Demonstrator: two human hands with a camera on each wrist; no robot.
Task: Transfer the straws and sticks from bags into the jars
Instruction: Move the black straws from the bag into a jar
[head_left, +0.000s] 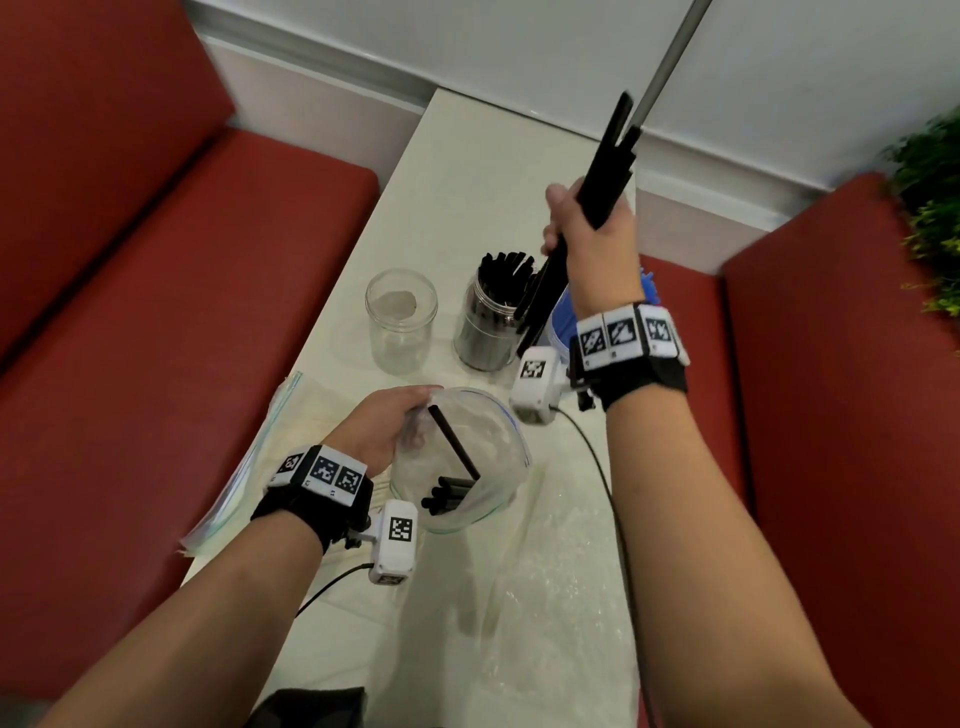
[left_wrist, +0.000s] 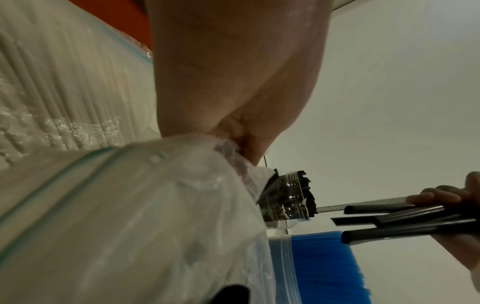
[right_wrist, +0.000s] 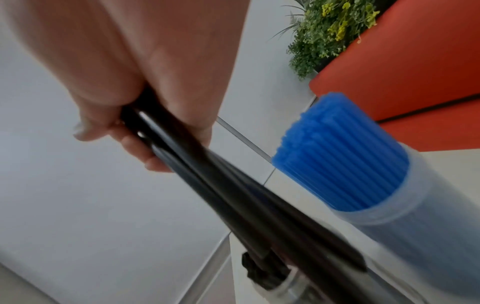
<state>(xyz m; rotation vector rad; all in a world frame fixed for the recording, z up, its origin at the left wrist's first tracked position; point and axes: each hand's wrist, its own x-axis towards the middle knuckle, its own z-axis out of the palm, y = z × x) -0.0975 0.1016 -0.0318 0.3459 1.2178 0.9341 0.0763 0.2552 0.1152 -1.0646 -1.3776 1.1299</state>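
Note:
My right hand (head_left: 587, 228) grips a bundle of black straws (head_left: 602, 171) in the air, their lower ends hanging just right of the jar of black straws (head_left: 488, 317). The same bundle (right_wrist: 207, 170) runs through my fist in the right wrist view. My left hand (head_left: 384, 421) pinches the rim of a clear zip bag (head_left: 467, 457) and holds its mouth wide; several black straws (head_left: 447, 493) lie inside. An empty clear jar (head_left: 401, 319) stands left of the black-straw jar. A jar of blue straws (right_wrist: 337, 156) stands to the right, mostly hidden by my right wrist in the head view.
Another zip bag of pale sticks (head_left: 244, 462) lies at the white table's (head_left: 467, 182) left edge. Crumpled clear plastic (head_left: 545, 597) covers the near table. Red bench seats (head_left: 156, 312) flank both sides, and a green plant (head_left: 930, 208) stands at the far right.

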